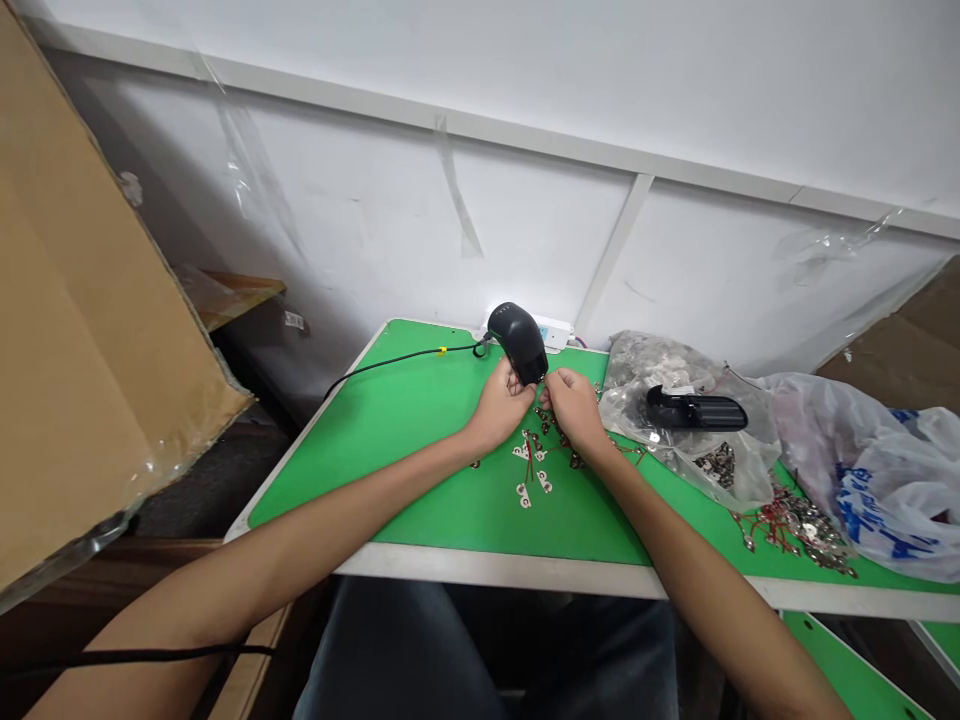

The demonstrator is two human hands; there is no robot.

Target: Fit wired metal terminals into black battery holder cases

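The scene is lit brightly and evenly, from no visible source. Only weak, soft shadows are cast under the left hand (pixel 499 405) and the right hand (pixel 570 410) on the green worktop (pixel 450 520). Small glare is seen on the clear plastic bag (pixel 637 420), and the white wall (pixel 420 220) is bent by distortion toward the edges.
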